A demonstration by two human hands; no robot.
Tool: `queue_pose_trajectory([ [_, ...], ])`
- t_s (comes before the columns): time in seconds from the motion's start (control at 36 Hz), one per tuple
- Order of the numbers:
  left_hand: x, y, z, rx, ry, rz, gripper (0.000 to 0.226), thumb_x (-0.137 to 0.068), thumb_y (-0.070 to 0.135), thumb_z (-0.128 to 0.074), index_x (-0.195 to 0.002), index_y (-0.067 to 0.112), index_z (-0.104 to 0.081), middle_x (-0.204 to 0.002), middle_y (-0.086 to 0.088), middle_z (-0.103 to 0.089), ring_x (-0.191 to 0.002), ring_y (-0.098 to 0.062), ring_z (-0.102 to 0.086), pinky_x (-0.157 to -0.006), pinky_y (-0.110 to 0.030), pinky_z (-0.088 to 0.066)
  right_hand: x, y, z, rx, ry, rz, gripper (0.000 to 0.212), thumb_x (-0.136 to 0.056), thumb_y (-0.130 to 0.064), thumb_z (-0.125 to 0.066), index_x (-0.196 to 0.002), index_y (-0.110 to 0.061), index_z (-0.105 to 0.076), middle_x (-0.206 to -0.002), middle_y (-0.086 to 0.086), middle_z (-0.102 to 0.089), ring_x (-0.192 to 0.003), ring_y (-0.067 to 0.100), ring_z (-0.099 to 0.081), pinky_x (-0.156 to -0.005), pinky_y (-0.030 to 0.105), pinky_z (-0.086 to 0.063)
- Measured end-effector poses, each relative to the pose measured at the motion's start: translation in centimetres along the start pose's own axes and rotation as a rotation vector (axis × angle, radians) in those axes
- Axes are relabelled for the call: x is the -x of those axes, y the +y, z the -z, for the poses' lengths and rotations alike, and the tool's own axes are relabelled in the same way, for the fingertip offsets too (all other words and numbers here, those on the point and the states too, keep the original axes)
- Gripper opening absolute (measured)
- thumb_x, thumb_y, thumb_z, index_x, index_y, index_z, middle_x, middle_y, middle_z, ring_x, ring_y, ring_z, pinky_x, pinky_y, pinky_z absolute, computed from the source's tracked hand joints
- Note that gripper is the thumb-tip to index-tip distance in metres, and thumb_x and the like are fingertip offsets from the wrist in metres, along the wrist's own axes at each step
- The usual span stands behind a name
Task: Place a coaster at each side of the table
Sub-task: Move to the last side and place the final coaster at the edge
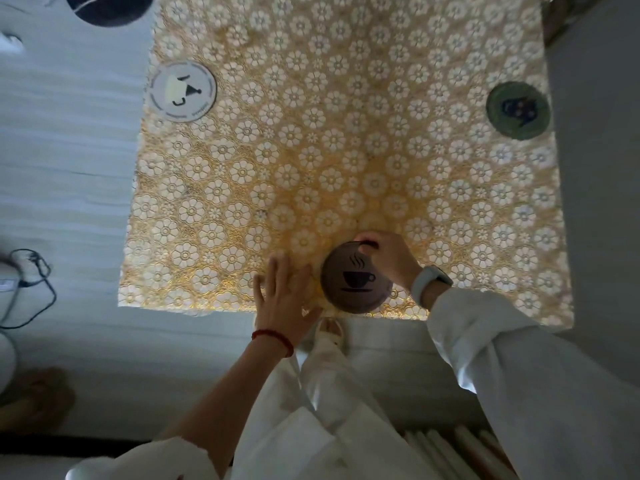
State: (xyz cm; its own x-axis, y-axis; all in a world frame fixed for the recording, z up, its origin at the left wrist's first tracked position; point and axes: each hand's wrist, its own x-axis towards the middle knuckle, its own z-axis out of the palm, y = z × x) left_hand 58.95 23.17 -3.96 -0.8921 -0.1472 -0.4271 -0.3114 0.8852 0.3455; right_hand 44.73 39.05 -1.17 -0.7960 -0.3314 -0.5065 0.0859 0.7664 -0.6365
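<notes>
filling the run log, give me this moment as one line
right hand gripping brown coaster at near edge | left hand flat on table | white coaster left | green coaster right

dark round object (110, 8) cut off at top, white coaster (183, 92) lettering blurred

left hand (284, 292) flat, right hand (388, 258) pinching

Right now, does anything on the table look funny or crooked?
Yes. The green coaster and the white coaster each sit right at the table edge. The brown coaster is still tilted up in the right hand, not lying flat.
</notes>
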Motion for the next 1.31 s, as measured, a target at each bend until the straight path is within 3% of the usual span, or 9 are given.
queue_pose_trajectory([
  [0.39,0.1,0.1,0.2,-0.020,-0.010,-0.005,0.079,-0.075,0.049,-0.059,-0.139,0.031,-0.017,-0.154,-0.008,0.001,-0.141,-0.030,0.009,-0.113,-0.055,-0.003,-0.4,-0.4,-0.3,0.077,0.011,0.060,0.023,-0.088,-0.008,-0.052,-0.108,-0.008,-0.063,-0.109,0.012,-0.067,-0.098,0.022,-0.059,-0.080,0.022,-0.039],
  [0.58,0.1,0.3,0.2,-0.024,-0.010,-0.008,0.080,-0.074,0.049,-0.059,-0.139,0.030,-0.017,-0.154,-0.008,0.000,-0.141,-0.031,0.008,-0.113,-0.056,-0.004,-0.1,-0.8,-0.1,0.181,0.016,0.078,0.025,-0.089,-0.009,-0.049,-0.110,-0.010,-0.063,-0.110,0.014,-0.066,-0.101,0.029,-0.059,-0.087,0.037,-0.047],
  [0.78,-0.1,1.1,-0.2,-0.034,0.007,-0.024,0.080,-0.073,0.051,-0.059,-0.139,0.029,-0.019,-0.154,-0.008,-0.004,-0.141,-0.029,0.006,-0.111,-0.060,-0.005,0.2,-0.9,-0.1,0.334,0.058,0.117,0.028,-0.089,-0.018,-0.049,-0.116,-0.016,-0.059,-0.116,0.013,-0.057,-0.103,0.031,-0.054,-0.081,0.044,-0.052],
  [0.97,-1.5,1.6,-0.1,0.022,0.000,-0.015,0.088,-0.068,0.056,-0.062,-0.139,0.030,-0.017,-0.154,-0.005,-0.002,-0.141,-0.029,0.008,-0.110,-0.061,-0.003,2.2,0.7,0.6,0.273,0.209,0.124,0.038,-0.085,-0.014,-0.053,-0.123,-0.007,-0.051,-0.120,0.016,-0.052,-0.113,0.031,-0.047,-0.095,0.042,-0.043],
  [1.06,-1.9,1.4,-0.1,0.008,-0.004,-0.023,0.092,-0.064,0.056,-0.066,-0.138,0.030,-0.017,-0.154,-0.005,-0.002,-0.141,-0.029,0.008,-0.110,-0.062,-0.003,4.3,2.5,0.4,0.334,0.172,0.118,0.044,-0.083,-0.017,-0.057,-0.124,-0.005,-0.049,-0.123,0.017,-0.050,-0.114,0.032,-0.045,-0.095,0.042,-0.043],
  [1.19,-2.0,1.1,-0.4,-0.017,0.019,-0.036,0.093,-0.064,0.057,-0.066,-0.139,0.031,-0.019,-0.154,-0.008,-0.005,-0.141,-0.032,0.006,-0.109,-0.062,-0.001,6.3,4.8,0.4,0.484,0.064,0.150,0.070,-0.076,-0.034,-0.066,-0.133,-0.007,-0.037,-0.133,0.015,-0.042,-0.119,0.031,-0.038,-0.098,0.045,-0.039],
  [1.31,-1.9,1.3,-0.5,-0.028,0.037,-0.036,0.090,-0.064,0.054,-0.068,-0.139,0.030,-0.023,-0.154,-0.011,-0.007,-0.141,-0.035,0.004,-0.107,-0.063,0.000,6.4,4.9,0.4,0.521,0.059,0.181,0.076,-0.072,-0.037,-0.069,-0.133,-0.005,-0.037,-0.132,0.016,-0.042,-0.119,0.034,-0.038,-0.097,0.047,-0.040],
])
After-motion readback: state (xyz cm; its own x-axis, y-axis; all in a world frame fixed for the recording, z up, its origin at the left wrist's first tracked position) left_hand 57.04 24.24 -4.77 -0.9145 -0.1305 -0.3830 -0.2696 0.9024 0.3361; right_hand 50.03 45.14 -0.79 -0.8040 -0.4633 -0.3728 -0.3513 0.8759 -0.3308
